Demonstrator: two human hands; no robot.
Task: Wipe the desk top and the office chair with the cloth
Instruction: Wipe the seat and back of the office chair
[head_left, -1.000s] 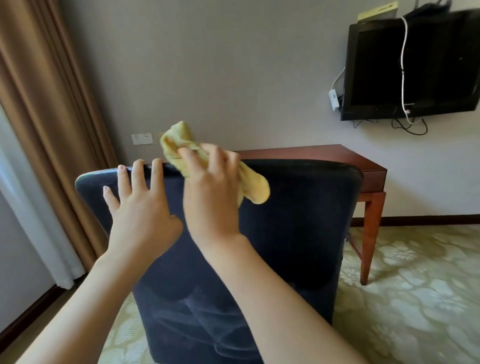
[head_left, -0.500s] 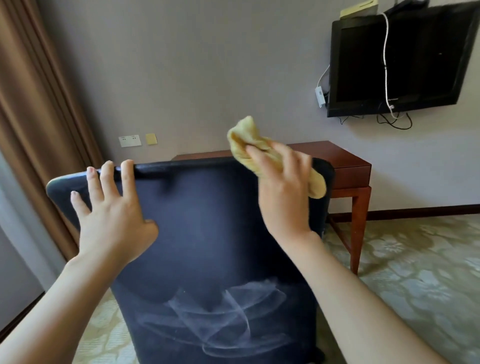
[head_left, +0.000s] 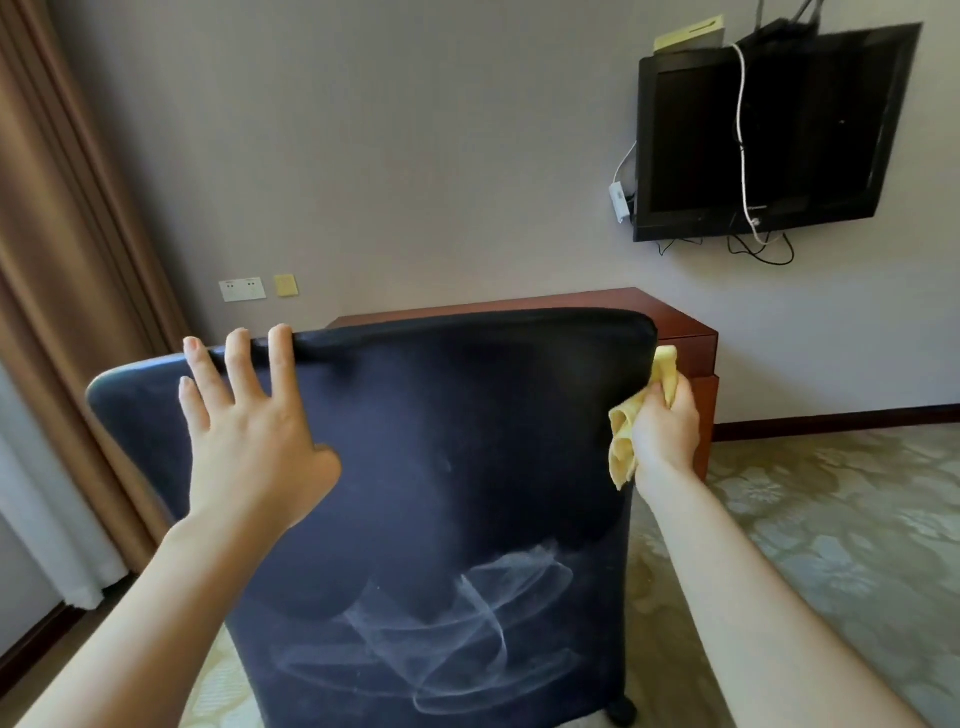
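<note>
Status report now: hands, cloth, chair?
Left hand flat on chair back. Right hand grips cloth at its right edge. Desk behind; nothing blocking.

We can read no text, brand or number anywhere. The wall socket plate (head_left: 242, 289) carries small reddish marks, too small for us to make out. The yellow sticker (head_left: 286, 286) just beside it looks blank to us. The television (head_left: 769, 140) and the yellowish card (head_left: 688, 35) on top of it give us nothing legible.
</note>
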